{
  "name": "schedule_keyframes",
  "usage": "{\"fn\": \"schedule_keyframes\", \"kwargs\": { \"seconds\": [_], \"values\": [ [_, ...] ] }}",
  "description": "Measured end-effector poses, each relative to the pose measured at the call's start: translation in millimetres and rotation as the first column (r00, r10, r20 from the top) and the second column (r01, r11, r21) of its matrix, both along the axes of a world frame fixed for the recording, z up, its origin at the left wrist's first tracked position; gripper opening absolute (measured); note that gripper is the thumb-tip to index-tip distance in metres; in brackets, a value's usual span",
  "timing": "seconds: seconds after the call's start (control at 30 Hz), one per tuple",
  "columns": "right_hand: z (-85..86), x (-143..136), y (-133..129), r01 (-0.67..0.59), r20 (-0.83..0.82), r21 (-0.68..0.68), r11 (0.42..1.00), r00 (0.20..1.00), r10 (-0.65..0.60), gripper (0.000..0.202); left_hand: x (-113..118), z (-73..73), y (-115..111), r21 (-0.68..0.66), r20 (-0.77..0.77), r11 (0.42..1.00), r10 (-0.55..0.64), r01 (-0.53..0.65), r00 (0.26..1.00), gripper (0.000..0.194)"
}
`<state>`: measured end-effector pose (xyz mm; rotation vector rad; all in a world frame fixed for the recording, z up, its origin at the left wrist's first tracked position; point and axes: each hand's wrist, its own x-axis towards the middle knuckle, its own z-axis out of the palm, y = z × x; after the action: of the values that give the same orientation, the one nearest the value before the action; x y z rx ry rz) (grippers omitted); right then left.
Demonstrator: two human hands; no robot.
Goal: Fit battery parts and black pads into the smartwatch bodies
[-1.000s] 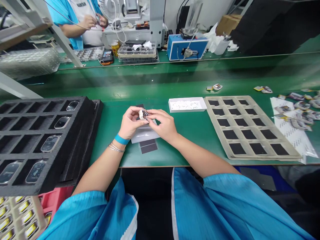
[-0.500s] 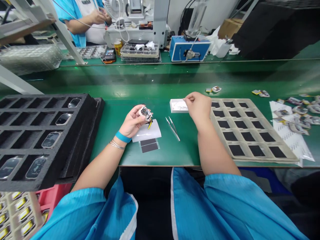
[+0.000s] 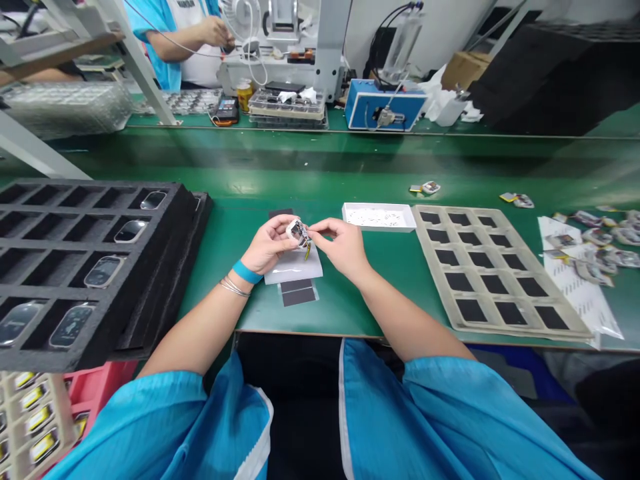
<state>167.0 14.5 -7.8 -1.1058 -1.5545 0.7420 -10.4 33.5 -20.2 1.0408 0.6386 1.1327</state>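
My left hand (image 3: 266, 247) is closed around a small watch case (image 3: 296, 231) with its open inside facing up. Electronic parts fill the case, and a yellow-tipped flex piece (image 3: 307, 252) hangs from its lower edge. My right hand (image 3: 344, 248) pinches at the case's right edge; whatever lies between its fingertips is too small to make out. Under both hands lies a glossy white sheet (image 3: 293, 272), with dark adhesive strips (image 3: 299, 295) on the near side. A shallow white box (image 3: 413, 217) holding tiny dark pieces stands beyond my right hand. The tweezers are hidden from view.
At left are stacked black foam trays (image 3: 173, 230) holding several watch faces. A beige compartment tray (image 3: 440, 293) lies at right, with loose watch assemblies (image 3: 600, 237) beyond it. Another person's hands (image 3: 217, 32) work across the bench, near a blue machine (image 3: 360, 103).
My right hand has moved left from the white box to the watch case, fingers still pinched. It now covers the tweezers. My left hand holds the case in nearly the same spot.
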Motion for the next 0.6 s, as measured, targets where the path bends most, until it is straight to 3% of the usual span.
{"fn": "schedule_keyframes", "kwargs": {
  "seconds": [0.2,0.27,0.33,0.4,0.43,0.5,0.57,0.6],
  "values": [
    [-5.8,-0.9,-1.9,0.002,0.293,0.258,0.966,0.953,-0.08,0.012,2.3,-3.3,0.9,0.02,-0.025,0.999,0.032,-0.031,0.999,0.058],
    [-8.6,-2.3,-0.8,-0.017,0.321,0.27,0.963,0.944,-0.074,0.011,2.0,-4.2,1.4,-0.004,-0.011,1.0,0.03,-0.03,0.999,0.057],
    [-10.7,-4.1,1.5,-0.012,0.191,0.17,0.985,0.981,-0.021,0.006,0.1,-4.2,2.1,-0.025,0.002,0.999,0.02,-0.02,1.0,0.057],
    [-11.9,-5.7,4.0,-0.1,-0.074,-0.05,0.994,0.993,0.096,0.02,-3.1,-3.4,3.1,-0.023,0.007,1.0,0.012,-0.011,1.0,0.057],
    [-12.0,-6.2,5.0,-0.206,-0.215,-0.173,0.963,0.962,0.167,0.031,-5.0,-2.8,3.8,-0.015,0.006,1.0,0.008,-0.008,1.0,0.057],
    [-11.2,-5.4,6.4,-0.438,-0.425,-0.363,0.822,0.863,0.273,0.048,-8.6,-1.4,5.1,0.003,0.01,1.0,0.007,-0.007,1.0,0.059],
    [-8.7,-1.9,7.3,-0.539,-0.508,-0.457,0.708,0.811,0.29,0.05,-11.3,0.0,6.3,0.009,0.024,1.0,0.012,-0.012,1.0,0.059],
    [-6.9,0.7,7.8,-0.533,-0.519,-0.472,0.702,0.812,0.268,0.049,-12.1,0.7,6.7,0.01,0.031,1.0,0.016,-0.016,0.999,0.059]
  ]
}}
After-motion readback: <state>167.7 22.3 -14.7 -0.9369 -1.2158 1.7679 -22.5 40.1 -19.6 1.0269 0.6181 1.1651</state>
